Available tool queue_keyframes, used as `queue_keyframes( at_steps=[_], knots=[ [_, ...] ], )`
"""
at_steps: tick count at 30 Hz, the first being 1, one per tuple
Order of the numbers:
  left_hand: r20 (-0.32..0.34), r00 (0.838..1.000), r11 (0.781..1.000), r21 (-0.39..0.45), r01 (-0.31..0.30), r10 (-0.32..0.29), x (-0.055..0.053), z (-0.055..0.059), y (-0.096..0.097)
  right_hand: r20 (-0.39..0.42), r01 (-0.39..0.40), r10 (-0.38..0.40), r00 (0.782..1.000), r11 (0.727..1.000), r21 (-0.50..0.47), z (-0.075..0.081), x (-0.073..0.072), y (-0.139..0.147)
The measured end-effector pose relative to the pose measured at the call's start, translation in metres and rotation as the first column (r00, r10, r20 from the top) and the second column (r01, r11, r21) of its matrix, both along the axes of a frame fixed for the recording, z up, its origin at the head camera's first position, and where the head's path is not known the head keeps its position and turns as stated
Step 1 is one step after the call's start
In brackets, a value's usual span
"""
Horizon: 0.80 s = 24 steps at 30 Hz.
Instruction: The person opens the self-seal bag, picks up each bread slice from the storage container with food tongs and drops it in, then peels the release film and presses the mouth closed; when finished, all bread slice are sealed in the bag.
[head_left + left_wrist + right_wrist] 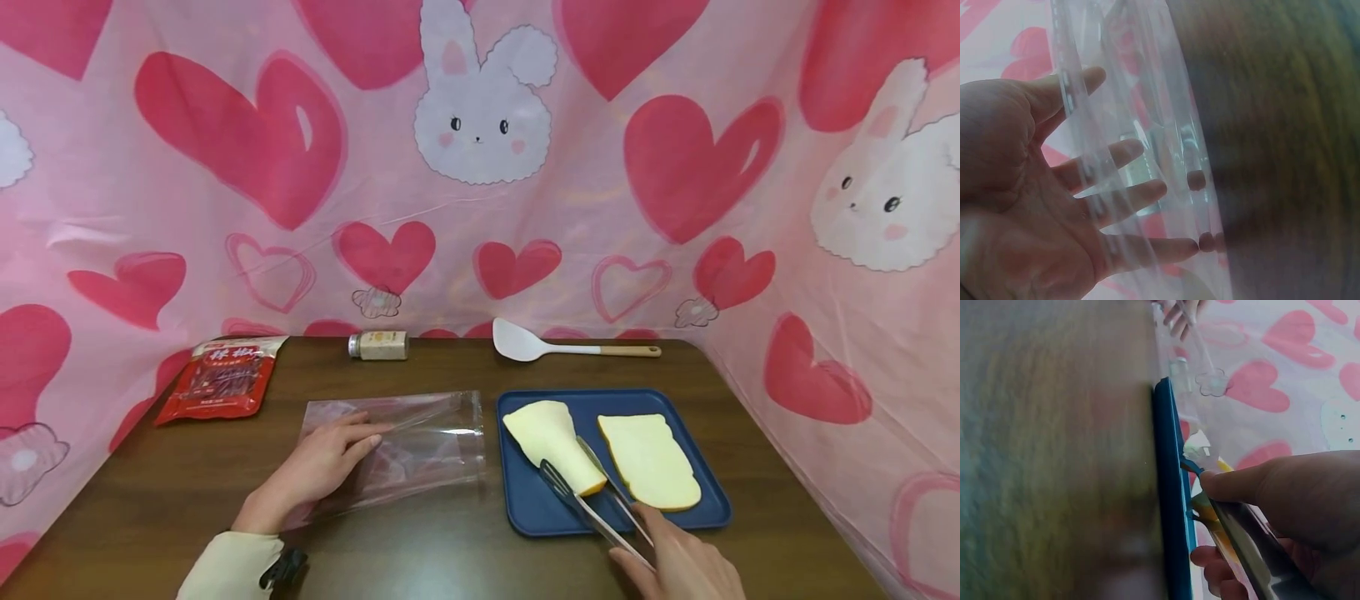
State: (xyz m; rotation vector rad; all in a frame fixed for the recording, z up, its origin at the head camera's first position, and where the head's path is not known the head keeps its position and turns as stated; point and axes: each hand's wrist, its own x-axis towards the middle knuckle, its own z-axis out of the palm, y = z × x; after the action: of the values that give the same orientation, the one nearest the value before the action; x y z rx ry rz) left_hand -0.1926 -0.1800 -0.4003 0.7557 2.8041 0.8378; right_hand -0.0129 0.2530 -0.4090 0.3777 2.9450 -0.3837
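Observation:
My left hand (330, 458) lies with spread, fairly straight fingers at the near left part of a clear plastic bag (442, 450). In the left wrist view, the fingers (1141, 197) show through the film; which layers they lie between I cannot tell. My right hand (686, 554) grips metal tongs (600, 525) with thumb and fingers. The tongs' tips stand on both sides of a bent bread slice (551, 433), its near end curled between them. Flat beside it on the blue tray (547, 523) lies a second bread slice (652, 458).
At the back left lies a red packet (221, 379). A small seasoning jar (381, 345) lies on its side along the back edge, and a white spatula (525, 342) with a wooden handle end is to its right. A printed pink cloth (480, 217) surrounds the table (420, 550).

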Motion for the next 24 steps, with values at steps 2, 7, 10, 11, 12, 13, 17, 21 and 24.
queue_keyframes(
  at_steps=[2,7,10,11,12,13,17,21,24],
  knots=[
    [-0.015,1.000,1.000,-0.003,0.003,-0.003,0.000,0.001,0.001,0.027,-0.005,0.004,1.000,1.000,0.016,0.004,-0.002,0.001],
    [-0.018,1.000,1.000,-0.002,-0.004,0.004,0.000,0.001,0.001,-0.020,-0.046,0.047,0.999,0.998,0.046,0.017,-0.010,0.001],
    [-0.017,1.000,1.000,0.002,-0.006,0.006,-0.001,-0.001,0.000,-0.083,-0.092,0.099,0.992,0.993,0.080,0.025,-0.014,0.000],
    [-0.021,1.000,1.000,0.003,-0.005,0.005,-0.001,-0.001,0.000,-0.104,-0.109,0.119,0.987,0.990,0.095,0.027,-0.016,0.000],
    [-0.024,1.000,1.000,0.004,-0.004,0.004,-0.001,-0.001,0.000,-0.123,-0.123,0.136,0.983,0.987,0.107,0.029,-0.017,0.000],
    [-0.027,1.000,1.000,0.005,-0.001,0.001,-0.002,-0.001,0.000,-0.149,-0.141,0.159,0.976,0.983,0.121,0.031,-0.018,0.000],
    [-0.027,1.000,1.000,0.009,-0.004,0.004,-0.002,-0.001,0.000,-0.284,-0.224,0.273,0.919,0.955,0.193,0.035,-0.023,-0.001],
    [-0.034,0.999,1.000,0.016,-0.006,0.007,-0.001,0.000,0.000,-0.367,-0.296,0.391,0.844,0.910,0.290,0.040,-0.032,-0.001],
    [-0.043,0.999,1.000,0.017,-0.012,0.012,-0.001,0.000,0.000,-0.360,-0.343,0.453,0.816,0.880,0.329,0.045,-0.040,-0.003]
  ],
)
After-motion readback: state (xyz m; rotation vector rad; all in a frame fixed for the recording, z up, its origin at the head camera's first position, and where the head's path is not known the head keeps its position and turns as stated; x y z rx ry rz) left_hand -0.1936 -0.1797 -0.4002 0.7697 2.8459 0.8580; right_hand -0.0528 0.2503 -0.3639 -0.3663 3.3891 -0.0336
